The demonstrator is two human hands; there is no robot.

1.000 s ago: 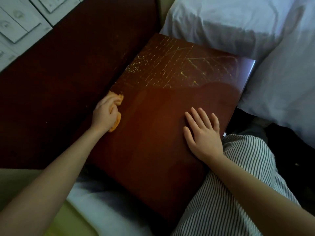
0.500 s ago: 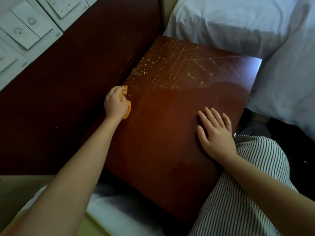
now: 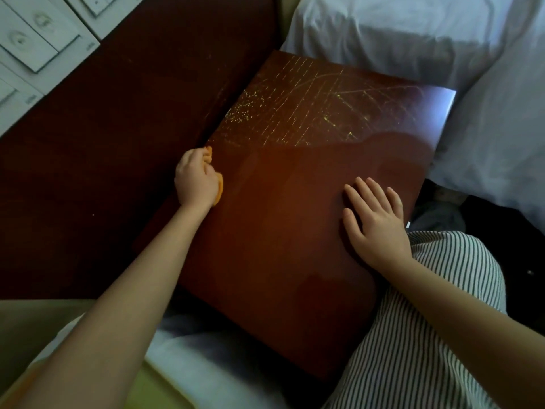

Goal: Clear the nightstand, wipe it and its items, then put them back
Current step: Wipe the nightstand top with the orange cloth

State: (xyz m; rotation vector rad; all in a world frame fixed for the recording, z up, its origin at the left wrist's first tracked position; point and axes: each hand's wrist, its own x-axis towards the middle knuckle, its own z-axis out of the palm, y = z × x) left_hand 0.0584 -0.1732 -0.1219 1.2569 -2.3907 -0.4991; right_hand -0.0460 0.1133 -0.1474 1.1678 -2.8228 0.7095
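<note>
No text can be read. The white switch panels (image 3: 44, 36) carry small printed marks near their corners, too small and blurred to make out.

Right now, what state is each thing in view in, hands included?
left hand: fingers curled round the cloth, at the nightstand's left edge.
orange cloth: bunched under the left hand, pressed on the wood.
right hand: flat on the top, fingers straight, holding nothing.
nightstand top: glossy, with pale scratch marks and specks on its far half.
pillow: lying against the far edge.
</note>
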